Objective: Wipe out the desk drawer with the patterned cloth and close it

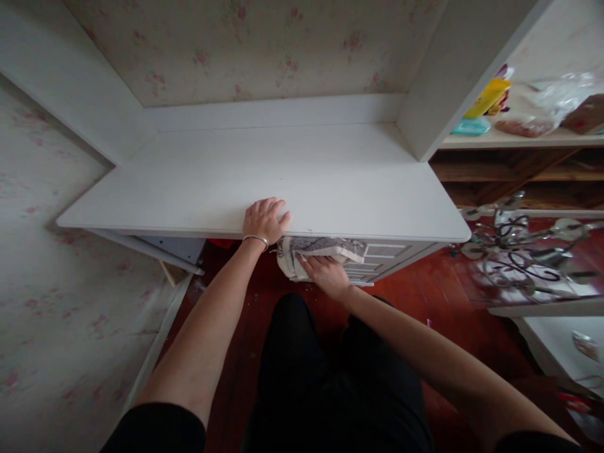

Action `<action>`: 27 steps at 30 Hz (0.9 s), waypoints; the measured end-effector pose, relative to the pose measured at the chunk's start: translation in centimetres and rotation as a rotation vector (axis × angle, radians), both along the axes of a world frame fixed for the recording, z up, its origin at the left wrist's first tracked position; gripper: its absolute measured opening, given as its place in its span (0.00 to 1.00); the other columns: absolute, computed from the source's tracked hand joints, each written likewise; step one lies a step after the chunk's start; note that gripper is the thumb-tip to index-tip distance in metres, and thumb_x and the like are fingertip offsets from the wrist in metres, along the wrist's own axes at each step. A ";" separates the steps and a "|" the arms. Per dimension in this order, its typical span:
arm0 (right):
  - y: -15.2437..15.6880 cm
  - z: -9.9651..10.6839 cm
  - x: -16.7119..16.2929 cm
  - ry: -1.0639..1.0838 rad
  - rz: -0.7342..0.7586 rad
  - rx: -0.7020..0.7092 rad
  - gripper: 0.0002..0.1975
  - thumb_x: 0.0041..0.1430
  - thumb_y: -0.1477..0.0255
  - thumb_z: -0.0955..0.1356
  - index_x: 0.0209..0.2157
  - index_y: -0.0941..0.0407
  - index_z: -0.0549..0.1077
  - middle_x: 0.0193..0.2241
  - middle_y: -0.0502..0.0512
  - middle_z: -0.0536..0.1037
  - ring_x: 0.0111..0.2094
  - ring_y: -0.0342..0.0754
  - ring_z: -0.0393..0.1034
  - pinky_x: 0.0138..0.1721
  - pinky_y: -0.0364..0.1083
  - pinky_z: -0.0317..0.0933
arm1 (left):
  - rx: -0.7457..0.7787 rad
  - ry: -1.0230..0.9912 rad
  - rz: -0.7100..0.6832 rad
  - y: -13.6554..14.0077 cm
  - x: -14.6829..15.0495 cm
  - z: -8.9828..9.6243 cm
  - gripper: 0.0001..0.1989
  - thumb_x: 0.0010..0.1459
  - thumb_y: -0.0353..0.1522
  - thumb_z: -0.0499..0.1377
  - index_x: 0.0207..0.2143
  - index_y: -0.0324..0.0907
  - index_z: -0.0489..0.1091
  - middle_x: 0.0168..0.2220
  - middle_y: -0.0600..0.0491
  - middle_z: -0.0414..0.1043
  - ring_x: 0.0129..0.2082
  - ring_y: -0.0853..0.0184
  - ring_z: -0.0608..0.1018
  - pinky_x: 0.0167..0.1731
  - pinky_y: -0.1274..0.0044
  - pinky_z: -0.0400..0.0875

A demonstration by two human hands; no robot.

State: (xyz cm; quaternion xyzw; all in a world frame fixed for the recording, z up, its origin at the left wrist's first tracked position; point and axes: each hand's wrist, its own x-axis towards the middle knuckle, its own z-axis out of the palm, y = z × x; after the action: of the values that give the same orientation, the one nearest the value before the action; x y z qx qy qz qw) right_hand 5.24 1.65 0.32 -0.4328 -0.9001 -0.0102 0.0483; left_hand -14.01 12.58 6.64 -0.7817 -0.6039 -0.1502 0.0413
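My left hand rests with its fingers apart on the front edge of the white desk top. A bracelet circles that wrist. Just below the edge, my right hand presses a grey and white cloth against the front of the desk. Its fingers bend over the cloth, and their tips are partly hidden in the folds. To the right of the cloth shows the desk's white panelled front.
Patterned wallpaper covers the wall on the left. A chandelier with curled dark arms lies at the right. Behind it, wooden shelving holds plastic bags and a yellow packet. The floor is reddish wood.
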 end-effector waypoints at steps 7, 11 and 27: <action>-2.8 0.4 9.9 -0.114 -0.261 0.011 0.25 0.63 0.79 0.59 0.62 0.55 0.61 0.45 0.62 0.75 0.42 0.55 0.68 0.43 0.50 0.59 | 0.017 -0.040 -0.012 0.0 -0.2 -0.3 0.22 0.62 0.46 0.46 0.54 0.52 0.65 0.58 0.53 0.62 0.57 0.56 0.62 0.56 0.62 0.55; -4.3 -1.2 15.5 -0.144 -0.399 0.068 0.23 0.63 0.79 0.58 0.59 0.58 0.65 0.48 0.64 0.74 0.48 0.57 0.65 0.50 0.54 0.56 | 0.029 -0.042 -0.012 0.0 -0.1 -0.5 0.22 0.62 0.45 0.45 0.54 0.52 0.65 0.58 0.53 0.62 0.57 0.57 0.62 0.57 0.62 0.55; -3.1 -8.7 7.0 0.055 -0.478 -0.166 0.34 0.54 0.83 0.63 0.63 0.61 0.54 0.55 0.67 0.68 0.55 0.55 0.63 0.50 0.49 0.62 | 0.059 -0.033 -0.004 -0.2 0.0 -0.4 0.22 0.63 0.45 0.46 0.54 0.51 0.66 0.58 0.53 0.64 0.55 0.58 0.64 0.57 0.63 0.55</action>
State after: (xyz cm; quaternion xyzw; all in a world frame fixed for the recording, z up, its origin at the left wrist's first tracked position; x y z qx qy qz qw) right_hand 12.29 -1.41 -8.36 -0.6359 -0.7684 0.0642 0.0334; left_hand -14.04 12.36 6.25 -0.7788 -0.5982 -0.1809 0.0540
